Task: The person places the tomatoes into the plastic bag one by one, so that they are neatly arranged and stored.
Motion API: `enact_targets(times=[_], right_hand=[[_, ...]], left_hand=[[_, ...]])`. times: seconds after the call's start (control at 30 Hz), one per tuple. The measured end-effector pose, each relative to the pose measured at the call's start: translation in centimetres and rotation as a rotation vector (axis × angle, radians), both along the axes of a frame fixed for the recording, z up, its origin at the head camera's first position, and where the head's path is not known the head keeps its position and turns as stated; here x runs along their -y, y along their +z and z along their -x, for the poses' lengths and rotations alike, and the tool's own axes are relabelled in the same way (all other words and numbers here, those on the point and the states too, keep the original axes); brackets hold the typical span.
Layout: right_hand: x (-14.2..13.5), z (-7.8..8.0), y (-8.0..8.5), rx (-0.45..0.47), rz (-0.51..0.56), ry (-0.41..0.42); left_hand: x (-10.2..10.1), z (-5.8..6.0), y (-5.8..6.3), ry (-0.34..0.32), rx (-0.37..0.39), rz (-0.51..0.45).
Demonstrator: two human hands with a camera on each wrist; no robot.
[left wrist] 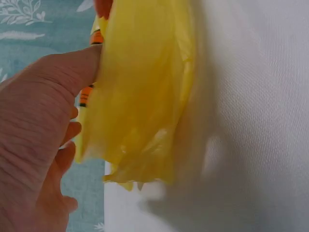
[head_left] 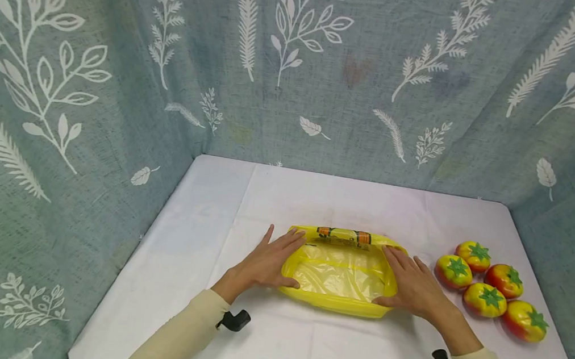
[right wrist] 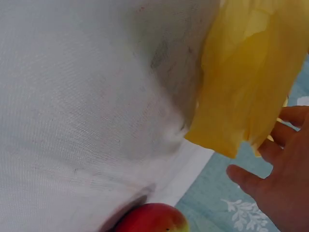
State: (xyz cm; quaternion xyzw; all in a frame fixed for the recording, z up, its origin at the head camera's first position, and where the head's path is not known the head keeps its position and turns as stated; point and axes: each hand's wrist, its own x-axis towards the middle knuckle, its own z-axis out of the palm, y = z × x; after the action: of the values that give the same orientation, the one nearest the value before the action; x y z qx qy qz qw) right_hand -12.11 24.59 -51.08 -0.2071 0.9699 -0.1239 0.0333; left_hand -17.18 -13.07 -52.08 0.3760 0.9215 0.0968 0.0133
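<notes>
A yellow plastic bag sits on the white-covered table with its mouth spread wide, facing up. At its left end is my left hand, fingers extended along the rim and thumb touching the near side. My right hand lies against the right end, its fingers reaching over the rim. In the left wrist view, the thumb meets the edge of the bag. In the right wrist view, the fingers are loosely spread beside the bag. The bag's inside shows pale, creased plastic.
Several red-and-yellow toy tomatoes with green leaf tops, one of them a tomato, cluster right of my right hand. A white cloth covers the table. Blue-grey leaf-print curtains hang behind and at both sides.
</notes>
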Motion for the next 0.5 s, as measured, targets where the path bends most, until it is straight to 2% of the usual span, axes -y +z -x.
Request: enact_targets(times=[0.13,0.23,0.4,0.5], right_hand=[[-0.1,0.0,0.2,0.024,0.043,-0.009],[-0.3,0.0,0.4,0.033,0.074,-0.013],[-0.8,-0.3,1.2,0.023,0.114,-0.040],[-1.4,-0.7,1.9,0.020,0.157,-0.083]], left_hand=[[0.1,0.2,0.3,0.006,-0.009,-0.039],[0.4,0.3,0.5,0.049,-0.003,-0.042],[1.2,0.3,0.5,0.131,0.065,-0.032],[1.6,0.3,0.3,0.157,0.112,-0.017]])
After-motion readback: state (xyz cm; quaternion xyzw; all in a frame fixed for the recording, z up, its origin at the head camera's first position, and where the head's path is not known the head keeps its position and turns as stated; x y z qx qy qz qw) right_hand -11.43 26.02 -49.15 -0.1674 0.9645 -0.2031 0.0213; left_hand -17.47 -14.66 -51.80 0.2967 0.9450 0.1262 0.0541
